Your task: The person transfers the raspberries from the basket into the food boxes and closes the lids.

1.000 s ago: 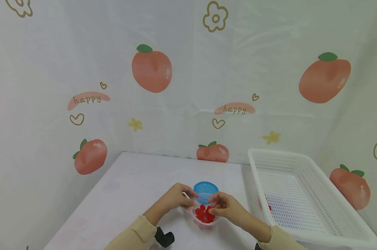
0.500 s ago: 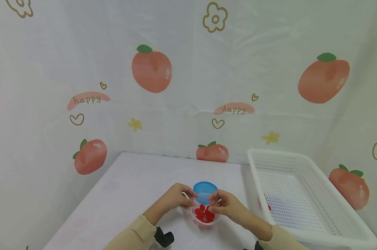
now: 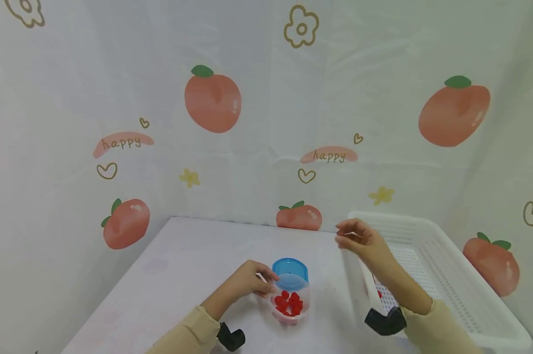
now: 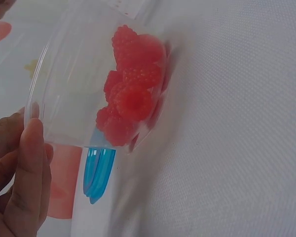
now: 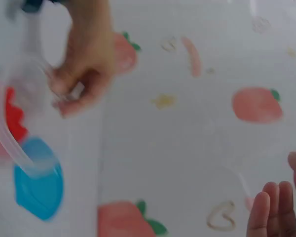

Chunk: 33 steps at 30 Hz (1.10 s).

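Note:
On the white table stands a clear plastic container [image 3: 307, 301] with several red raspberries [image 3: 288, 304] at its bottom. My left hand [image 3: 250, 279] pinches the container's rim between thumb and fingers, as the left wrist view shows with the fingers [image 4: 33, 153] at the edge. Just behind the container lies a blue lid [image 3: 290, 267]. Raised over the table's right side, beside the basket, my right hand [image 3: 365, 243] has loosely bent fingers with nothing visible in them. The right wrist view shows its fingertips [image 5: 259, 212] apart from the thumb.
A large white perforated basket [image 3: 478, 275] stands on the right, partly behind the right forearm. A small red thing [image 3: 379, 295] shows at its near left inside. The printed curtain [image 3: 248, 187] hangs behind the table [image 3: 195, 246].
My right hand has left the container and moved up and right to the basket's left side. The left hand stays at the rim, and the container and lid keep their places.

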Available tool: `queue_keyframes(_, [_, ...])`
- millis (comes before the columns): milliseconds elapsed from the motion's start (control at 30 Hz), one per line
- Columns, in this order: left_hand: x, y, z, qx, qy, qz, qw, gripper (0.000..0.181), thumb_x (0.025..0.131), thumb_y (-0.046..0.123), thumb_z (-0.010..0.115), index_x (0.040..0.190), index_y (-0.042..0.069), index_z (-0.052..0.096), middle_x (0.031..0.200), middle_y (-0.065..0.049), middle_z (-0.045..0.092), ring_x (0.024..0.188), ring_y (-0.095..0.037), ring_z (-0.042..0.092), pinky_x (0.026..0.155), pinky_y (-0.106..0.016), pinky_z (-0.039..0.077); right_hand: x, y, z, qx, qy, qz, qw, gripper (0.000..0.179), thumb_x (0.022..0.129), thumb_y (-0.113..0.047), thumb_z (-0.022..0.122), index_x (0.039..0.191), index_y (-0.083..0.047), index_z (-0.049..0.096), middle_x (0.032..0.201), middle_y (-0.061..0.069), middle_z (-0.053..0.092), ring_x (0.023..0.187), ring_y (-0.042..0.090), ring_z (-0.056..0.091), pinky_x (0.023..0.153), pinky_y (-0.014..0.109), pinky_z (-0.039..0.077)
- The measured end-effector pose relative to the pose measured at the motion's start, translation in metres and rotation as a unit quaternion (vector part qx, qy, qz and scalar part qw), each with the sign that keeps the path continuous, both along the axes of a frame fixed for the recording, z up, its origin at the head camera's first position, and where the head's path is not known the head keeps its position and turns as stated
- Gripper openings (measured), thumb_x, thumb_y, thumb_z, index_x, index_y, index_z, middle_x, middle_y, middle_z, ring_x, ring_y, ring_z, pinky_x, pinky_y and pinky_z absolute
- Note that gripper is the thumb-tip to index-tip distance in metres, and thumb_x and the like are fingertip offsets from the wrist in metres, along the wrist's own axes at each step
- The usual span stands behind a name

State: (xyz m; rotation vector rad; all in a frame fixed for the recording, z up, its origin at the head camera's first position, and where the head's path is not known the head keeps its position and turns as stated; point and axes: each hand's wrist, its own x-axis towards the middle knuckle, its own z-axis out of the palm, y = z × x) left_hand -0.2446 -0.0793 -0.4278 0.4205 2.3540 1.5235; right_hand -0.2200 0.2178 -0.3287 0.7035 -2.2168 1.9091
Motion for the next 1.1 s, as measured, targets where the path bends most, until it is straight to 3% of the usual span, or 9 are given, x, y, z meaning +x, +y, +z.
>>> queue_keyframes(100, [0.0, 0.0, 0.0, 0.001, -0.001, 0.0, 1.0, 0.021, 0.08, 0.007, 0.078, 0.1, 0.001, 0.073, 0.083, -0.003, 0.065, 0.064, -0.014, 0.062, 0.063, -0.028, 0.059, -0.01, 0.021, 0.009, -0.091, 0.031, 0.001, 0.9953, 0.026, 0.093, 0.005, 0.058, 0.106, -0.016, 0.063, 0.097, -0.005, 0.062, 0.086, 0.004, 0.063, 0.077, 0.017, 0.055])
queue_keyframes(233, [-0.001, 0.0, -0.001, 0.0, 0.0, 0.001, 1.0, 0.021, 0.08, 0.008, 0.078, 0.099, 0.002, 0.073, 0.083, -0.004, 0.066, 0.065, -0.014, 0.062, 0.063, -0.028, 0.059, -0.022, 0.047, 0.013, -0.186, 0.023, -0.021, 0.9822, 0.024, 0.095, 0.006, 0.052, 0.105, -0.012, 0.063, 0.096, -0.004, 0.063, 0.086, 0.007, 0.064, 0.077, 0.018, 0.055])
queue_keyframes(367, [-0.001, -0.001, -0.001, -0.003, -0.001, 0.005, 1.0, 0.021, 0.08, 0.009, 0.078, 0.099, 0.003, 0.074, 0.083, -0.004, 0.066, 0.066, -0.015, 0.062, 0.063, -0.028, 0.059, -0.035, 0.07, 0.003, -0.194, -0.013, -0.067, 0.9786, 0.021, 0.096, 0.002, 0.053, 0.104, -0.015, 0.062, 0.091, -0.006, 0.063, 0.083, 0.007, 0.063, 0.075, 0.017, 0.055])
queue_keyframes(433, [-0.001, -0.001, -0.001, -0.004, -0.001, 0.006, 1.0, 0.021, 0.079, 0.009, 0.078, 0.099, 0.003, 0.074, 0.082, -0.004, 0.066, 0.066, -0.015, 0.062, 0.063, -0.028, 0.059, -0.042, 0.08, -0.005, -0.159, -0.038, -0.095, 0.982, 0.019, 0.096, -0.001, 0.054, 0.103, -0.016, 0.061, 0.089, -0.009, 0.062, 0.082, 0.004, 0.062, 0.075, 0.016, 0.055])
queue_keyframes(533, [-0.001, -0.001, 0.0, -0.005, -0.002, 0.007, 1.0, 0.022, 0.079, 0.009, 0.079, 0.099, 0.003, 0.073, 0.082, -0.004, 0.066, 0.065, -0.015, 0.062, 0.063, -0.028, 0.059, -0.05, 0.093, -0.02, -0.038, -0.079, -0.135, 0.987, 0.012, 0.098, -0.008, 0.055, 0.109, -0.01, 0.058, 0.088, -0.015, 0.061, 0.081, -0.002, 0.06, 0.073, 0.014, 0.053])
queue_keyframes(633, [0.0, -0.002, 0.001, -0.006, -0.001, 0.005, 1.0, 0.021, 0.08, 0.008, 0.078, 0.099, 0.003, 0.073, 0.082, -0.004, 0.065, 0.065, -0.015, 0.062, 0.063, -0.028, 0.059, -0.057, 0.102, -0.036, 0.103, -0.123, -0.139, 0.9773, 0.03, 0.098, -0.014, 0.056, 0.119, 0.006, 0.051, 0.096, -0.009, 0.063, 0.083, -0.004, 0.059, 0.074, 0.016, 0.054])
queue_keyframes(700, [0.0, -0.002, 0.0, -0.006, -0.001, 0.005, 1.0, 0.02, 0.08, 0.008, 0.078, 0.099, 0.003, 0.073, 0.083, -0.004, 0.066, 0.065, -0.015, 0.062, 0.063, -0.028, 0.059, -0.061, 0.106, -0.046, 0.17, -0.148, -0.118, 0.9671, 0.043, 0.097, -0.013, 0.057, 0.125, 0.016, 0.043, 0.102, 0.002, 0.065, 0.086, 0.001, 0.06, 0.075, 0.021, 0.055])
queue_keyframes(833, [-0.001, -0.002, -0.001, -0.007, -0.002, 0.005, 1.0, 0.02, 0.08, 0.008, 0.078, 0.098, 0.003, 0.074, 0.082, -0.004, 0.065, 0.065, -0.015, 0.062, 0.063, -0.028, 0.059, -0.066, 0.111, -0.057, 0.235, -0.198, -0.072, 0.949, 0.048, 0.095, -0.012, 0.059, 0.127, 0.018, 0.04, 0.107, 0.013, 0.066, 0.089, 0.013, 0.061, 0.077, 0.031, 0.055])
queue_keyframes(1100, [-0.004, -0.001, -0.002, -0.001, 0.002, -0.003, 1.0, 0.02, 0.079, 0.008, 0.078, 0.098, 0.002, 0.074, 0.08, -0.003, 0.065, 0.064, -0.014, 0.061, 0.062, -0.028, 0.059, -0.062, 0.118, -0.066, 0.298, -0.283, -0.002, 0.9117, 0.042, 0.094, -0.016, 0.058, 0.125, 0.012, 0.048, 0.109, 0.01, 0.064, 0.098, 0.024, 0.06, 0.083, 0.04, 0.052])
